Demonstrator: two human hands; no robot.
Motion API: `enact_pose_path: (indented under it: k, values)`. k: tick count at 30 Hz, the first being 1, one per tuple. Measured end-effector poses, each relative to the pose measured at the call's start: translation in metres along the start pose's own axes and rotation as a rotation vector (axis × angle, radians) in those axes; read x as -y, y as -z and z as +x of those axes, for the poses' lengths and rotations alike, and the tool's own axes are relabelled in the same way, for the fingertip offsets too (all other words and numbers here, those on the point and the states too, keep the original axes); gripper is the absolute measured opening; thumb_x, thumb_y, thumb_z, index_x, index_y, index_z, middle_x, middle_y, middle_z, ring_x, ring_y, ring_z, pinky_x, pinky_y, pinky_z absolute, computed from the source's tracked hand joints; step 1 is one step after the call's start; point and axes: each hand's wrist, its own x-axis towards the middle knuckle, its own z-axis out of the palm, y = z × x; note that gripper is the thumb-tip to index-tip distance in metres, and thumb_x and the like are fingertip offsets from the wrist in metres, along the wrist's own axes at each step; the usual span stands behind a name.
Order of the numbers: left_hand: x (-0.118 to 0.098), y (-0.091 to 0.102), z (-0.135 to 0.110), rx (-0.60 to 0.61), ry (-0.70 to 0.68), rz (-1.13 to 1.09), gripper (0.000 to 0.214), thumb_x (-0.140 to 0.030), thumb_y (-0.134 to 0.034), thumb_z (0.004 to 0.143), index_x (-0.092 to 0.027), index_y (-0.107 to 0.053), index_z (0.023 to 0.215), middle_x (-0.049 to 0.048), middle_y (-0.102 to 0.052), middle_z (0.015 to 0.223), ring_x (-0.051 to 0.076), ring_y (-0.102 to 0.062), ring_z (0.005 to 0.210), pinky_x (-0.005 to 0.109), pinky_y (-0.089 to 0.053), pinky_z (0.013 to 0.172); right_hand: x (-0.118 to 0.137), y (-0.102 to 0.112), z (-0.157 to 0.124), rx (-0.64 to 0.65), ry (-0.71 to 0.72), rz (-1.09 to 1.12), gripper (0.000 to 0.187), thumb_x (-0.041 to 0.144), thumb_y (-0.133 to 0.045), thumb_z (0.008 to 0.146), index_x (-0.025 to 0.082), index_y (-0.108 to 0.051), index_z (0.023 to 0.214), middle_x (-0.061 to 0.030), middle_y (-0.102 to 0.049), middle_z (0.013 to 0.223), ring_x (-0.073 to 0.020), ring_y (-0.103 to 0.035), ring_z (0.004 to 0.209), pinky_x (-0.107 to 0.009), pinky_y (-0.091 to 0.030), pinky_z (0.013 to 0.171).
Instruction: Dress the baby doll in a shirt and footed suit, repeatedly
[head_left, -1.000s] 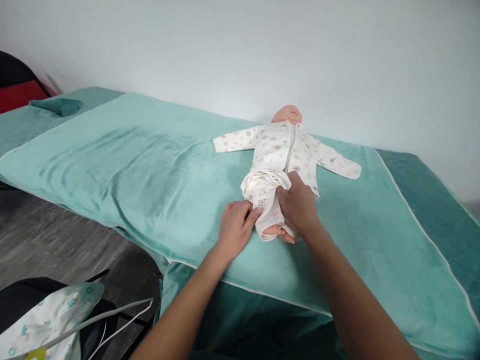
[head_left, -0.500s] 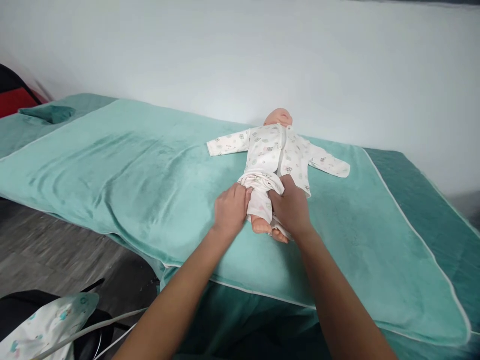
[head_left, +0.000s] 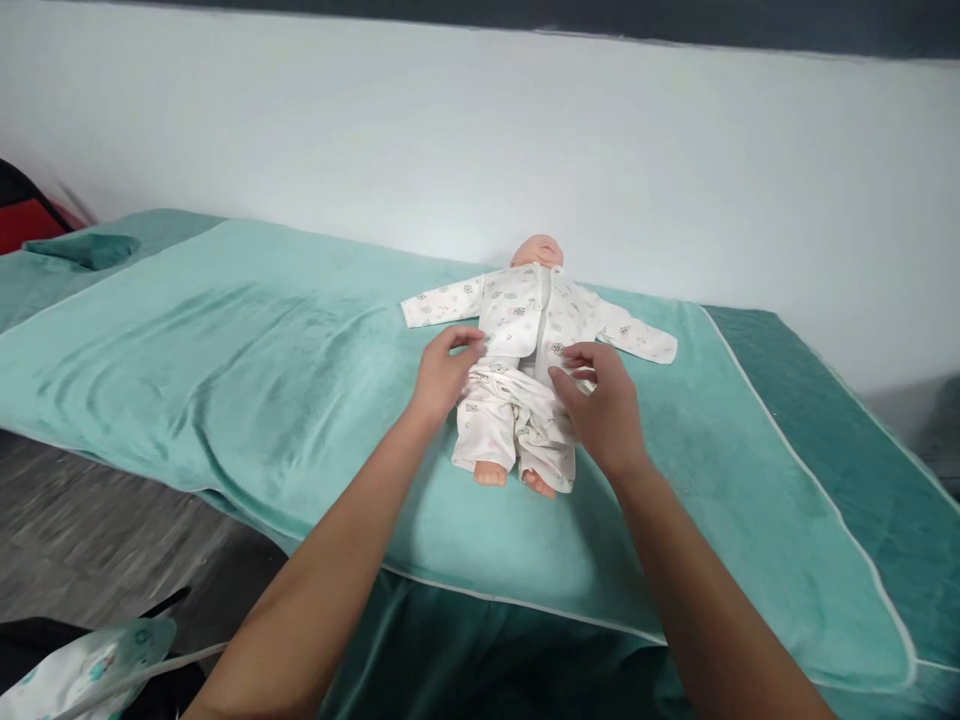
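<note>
A baby doll (head_left: 537, 252) lies on its back on the green cover, its head toward the wall. It wears a white printed jacket (head_left: 510, 300) with the sleeves spread out and the front partly parted. White printed pants (head_left: 486, 425) cover its legs, bunched at the waist, and its feet show below the cuffs. My left hand (head_left: 444, 372) is beside the jacket's lower left edge, fingers bent and apart, seemingly gripping nothing. Over the right side of the waist, my right hand (head_left: 606, 405) has thumb and fingers apart, close to the jacket's hem.
The light green velvet cover (head_left: 300, 400) with white piping lies over a darker green sheet (head_left: 810, 390) on the bed. Behind it rises a white wall (head_left: 450, 130). At lower left are a printed cloth (head_left: 82, 665) and a pale cable (head_left: 165, 665).
Both hands have let go of the pants at the legs and moved up toward the waist. The pants' legs now lie straighter, with both feet showing. The view has tilted up slightly.
</note>
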Motion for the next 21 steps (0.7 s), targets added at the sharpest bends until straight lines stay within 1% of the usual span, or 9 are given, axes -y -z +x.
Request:
enact_pose_path:
  k: [2,4,6,9,12,14,16,19,21]
  values:
    - [-0.01,-0.008,0.015,0.165,-0.088,0.215,0.02,-0.015,-0.07,0.075,-0.02,-0.069,0.094,0.0053,-0.069,0.104,0.021,-0.062,0.101,0.035,-0.048,0.095,-0.009,-0.002,0.012,-0.026,0.047,-0.219,0.02,0.031,-0.061,0.088,0.021,-0.056,0.105,-0.0112,-0.06,0.114,-0.0245,-0.058,0.101,-0.038,-0.046,0.087]
    - [-0.019,-0.016,0.023,0.303,-0.175,0.491,0.026,-0.016,-0.074,0.072,-0.021,-0.068,0.097,0.0068,-0.064,0.109,0.025,-0.057,0.107,0.039,-0.047,0.096,-0.014,-0.006,0.02,0.034,0.053,-0.38,0.019,0.033,-0.061,0.089,0.02,-0.056,0.102,-0.013,-0.06,0.11,-0.0263,-0.056,0.097,-0.037,-0.045,0.082]
    - [-0.026,-0.024,0.023,0.388,-0.233,0.747,0.029,-0.022,-0.076,0.074,-0.023,-0.067,0.101,0.0086,-0.061,0.113,0.03,-0.053,0.111,0.042,-0.047,0.092,-0.014,-0.012,0.024,0.109,0.055,-0.484,0.017,0.035,-0.057,0.094,0.02,-0.055,0.101,-0.0126,-0.061,0.104,-0.0267,-0.055,0.094,-0.035,-0.042,0.077]
    - [-0.032,-0.033,0.014,0.397,-0.293,0.981,0.023,-0.023,-0.07,0.081,-0.023,-0.064,0.103,0.0114,-0.059,0.117,0.033,-0.051,0.112,0.042,-0.046,0.087,-0.008,-0.019,0.025,0.182,0.1,-0.574,0.014,0.029,-0.045,0.1,0.019,-0.055,0.099,-0.0112,-0.063,0.097,-0.0257,-0.055,0.09,-0.033,-0.037,0.074]
    - [-0.033,-0.04,0.008,0.338,-0.367,1.046,0.013,-0.018,-0.06,0.088,-0.02,-0.062,0.1,0.014,-0.061,0.116,0.032,-0.052,0.113,0.041,-0.045,0.087,-0.006,-0.021,0.027,0.198,0.135,-0.54,0.021,0.029,-0.038,0.103,0.02,-0.054,0.093,-0.0092,-0.064,0.091,-0.0236,-0.056,0.084,-0.033,-0.036,0.072]
    - [-0.03,-0.041,0.01,0.301,-0.372,0.934,0.009,-0.016,-0.054,0.091,-0.02,-0.06,0.097,0.0119,-0.064,0.106,0.028,-0.056,0.104,0.038,-0.044,0.084,-0.011,-0.017,0.031,0.167,0.09,-0.421,0.02,0.034,-0.044,0.1,0.022,-0.053,0.088,-0.0052,-0.063,0.083,-0.0212,-0.056,0.078,-0.032,-0.038,0.07]
    - [-0.024,-0.036,0.018,0.194,-0.305,0.689,0.006,-0.02,-0.053,0.094,-0.021,-0.058,0.091,0.0062,-0.064,0.09,0.023,-0.058,0.088,0.034,-0.043,0.077,-0.023,-0.007,0.038,0.056,-0.022,-0.214,0.019,0.039,-0.053,0.095,0.023,-0.052,0.086,-0.0008,-0.06,0.075,-0.0186,-0.056,0.071,-0.031,-0.04,0.068]
    - [-0.004,-0.017,0.035,-0.115,-0.11,0.193,0.011,-0.029,-0.055,0.094,-0.021,-0.054,0.086,-0.0006,-0.057,0.077,0.016,-0.055,0.074,0.028,-0.043,0.069,-0.054,0.018,0.046,-0.244,-0.25,0.16,0.021,0.042,-0.061,0.085,0.024,-0.051,0.086,0.0028,-0.058,0.071,-0.0162,-0.055,0.063,-0.031,-0.046,0.064]
    - [0.015,0.001,0.047,-0.271,0.067,-0.101,0.013,-0.031,-0.055,0.095,-0.021,-0.05,0.087,-0.002,-0.055,0.079,0.012,-0.054,0.07,0.026,-0.044,0.065,-0.079,0.04,0.043,-0.407,-0.386,0.286,0.021,0.039,-0.062,0.08,0.023,-0.051,0.088,0.0035,-0.056,0.071,-0.0158,-0.055,0.061,-0.031,-0.048,0.062]
